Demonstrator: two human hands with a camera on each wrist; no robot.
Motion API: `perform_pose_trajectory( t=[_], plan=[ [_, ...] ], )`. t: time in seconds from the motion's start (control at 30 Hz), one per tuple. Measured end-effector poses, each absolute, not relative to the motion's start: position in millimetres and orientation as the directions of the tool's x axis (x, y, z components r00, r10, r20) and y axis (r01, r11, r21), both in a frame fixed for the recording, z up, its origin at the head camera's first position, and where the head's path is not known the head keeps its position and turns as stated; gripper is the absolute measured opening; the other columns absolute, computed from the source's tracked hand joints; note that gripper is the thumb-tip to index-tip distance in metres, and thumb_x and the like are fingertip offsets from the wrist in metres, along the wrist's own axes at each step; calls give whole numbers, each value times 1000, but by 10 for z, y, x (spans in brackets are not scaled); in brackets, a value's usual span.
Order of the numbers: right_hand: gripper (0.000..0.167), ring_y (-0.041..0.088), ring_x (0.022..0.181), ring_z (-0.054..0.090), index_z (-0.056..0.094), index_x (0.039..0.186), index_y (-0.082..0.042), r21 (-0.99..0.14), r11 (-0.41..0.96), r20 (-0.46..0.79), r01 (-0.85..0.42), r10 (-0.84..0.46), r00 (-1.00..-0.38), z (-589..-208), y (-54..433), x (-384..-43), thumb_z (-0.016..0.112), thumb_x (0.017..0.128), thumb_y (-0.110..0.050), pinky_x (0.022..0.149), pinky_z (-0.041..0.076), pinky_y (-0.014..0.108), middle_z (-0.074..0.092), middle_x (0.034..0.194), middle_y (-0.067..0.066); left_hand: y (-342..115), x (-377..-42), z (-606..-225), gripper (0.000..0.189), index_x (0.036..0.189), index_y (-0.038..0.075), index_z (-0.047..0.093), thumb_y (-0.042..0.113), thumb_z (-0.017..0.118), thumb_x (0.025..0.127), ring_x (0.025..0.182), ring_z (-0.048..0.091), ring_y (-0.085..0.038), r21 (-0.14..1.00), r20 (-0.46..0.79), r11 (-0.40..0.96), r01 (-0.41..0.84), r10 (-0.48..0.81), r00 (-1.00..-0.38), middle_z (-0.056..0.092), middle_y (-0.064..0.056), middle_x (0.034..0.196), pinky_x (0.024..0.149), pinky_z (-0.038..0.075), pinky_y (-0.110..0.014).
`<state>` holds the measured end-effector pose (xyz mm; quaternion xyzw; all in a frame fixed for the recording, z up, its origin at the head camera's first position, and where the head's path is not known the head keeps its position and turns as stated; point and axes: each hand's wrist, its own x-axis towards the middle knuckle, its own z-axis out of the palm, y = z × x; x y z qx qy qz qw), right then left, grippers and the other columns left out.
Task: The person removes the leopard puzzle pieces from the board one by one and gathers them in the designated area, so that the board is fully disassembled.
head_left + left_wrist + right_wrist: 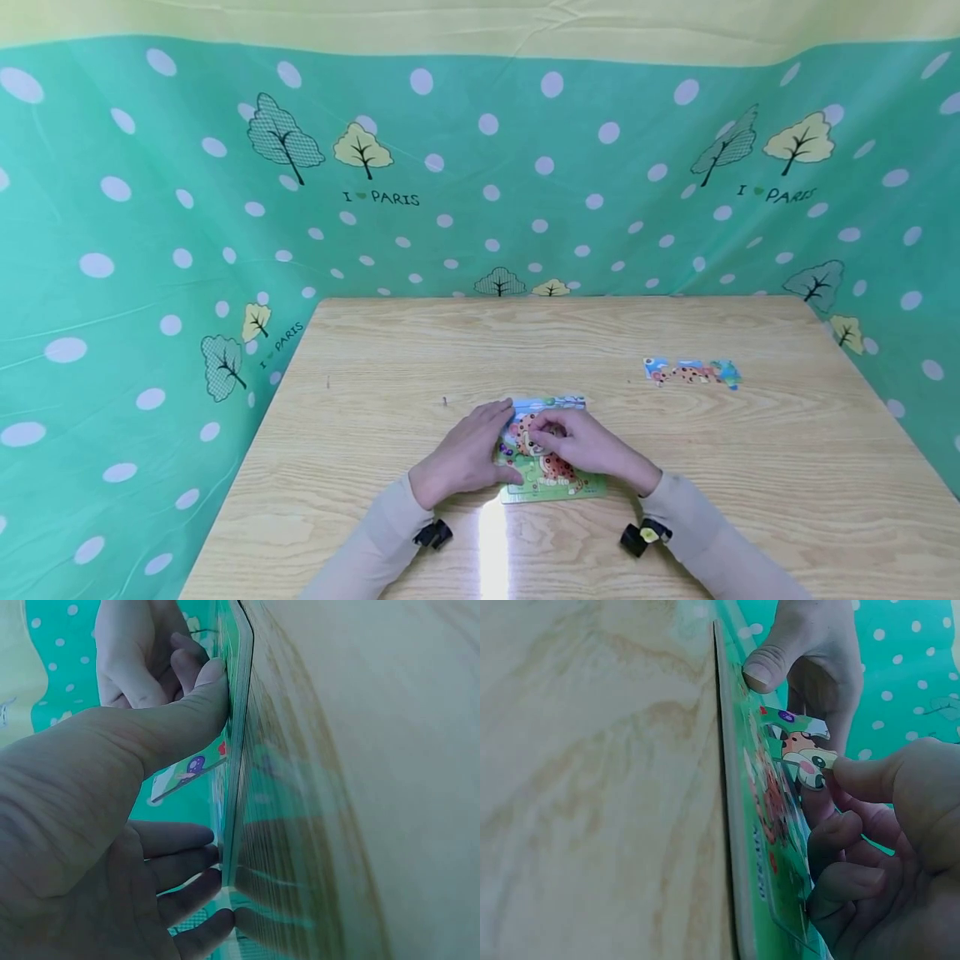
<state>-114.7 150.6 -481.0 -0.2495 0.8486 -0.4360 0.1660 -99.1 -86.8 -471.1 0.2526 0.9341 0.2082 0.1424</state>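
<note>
A jigsaw puzzle board (pixel 551 490) with a spotted cartoon animal on green grass lies on the table in front of me. My left hand (pixel 471 450) rests along its left side, thumb (pixel 199 705) on the board's surface and the other fingers stretched out at the far end. Over the board, my right hand (pixel 587 442) pinches a puzzle piece (pixel 810 766) by its edge between thumb and fingers. The piece shows part of the animal's face with an eye. It tilts up from the board, as the left wrist view also shows.
A short strip of joined puzzle pieces (pixel 690 372) lies at the back right of the wooden table (pixel 375 500). Two tiny specks sit left of the board. A green dotted curtain (pixel 510 167) hangs behind the table and along its sides.
</note>
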Motion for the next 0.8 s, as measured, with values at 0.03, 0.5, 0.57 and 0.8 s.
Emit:
perform_pose_trajectory(
  t=[0.03,0.5,0.57,0.8],
  plan=[
    [15,4,67,53,75,104,-14,-822,498,-67,-275,-565,-822,-4813,1504,-1147,63,108,-22,63,48,21,63,81,-6,-867,-991,-4712,111,164,1,37,53,89,81,161,33,-33,462,-160,785,412,531,-832,34,-14,174,132,31,-51],
    [20,8,69,49,69,104,-12,-814,521,-80,-255,-537,-840,-4821,1517,-1151,53,112,-21,64,45,23,58,81,-3,-867,-994,-4734,111,164,2,37,54,89,81,161,33,-33,464,-162,788,406,526,-835,33,-13,174,133,30,-50],
    [18,8,71,50,69,105,-13,-813,525,-86,-252,-536,-840,-4818,1519,-1149,54,112,-20,65,46,23,59,83,-3,-868,-994,-4737,111,164,2,37,54,89,81,161,33,-32,461,-163,788,407,527,-834,33,-13,174,133,30,-50],
    [19,8,79,57,74,109,-11,-813,515,-51,-271,-527,-848,-4817,1543,-1167,58,110,-22,72,51,23,67,90,-2,-860,-1002,-4735,111,164,3,37,55,89,81,161,32,-32,460,-171,792,401,522,-836,33,-12,175,133,30,-50]
  ],
)
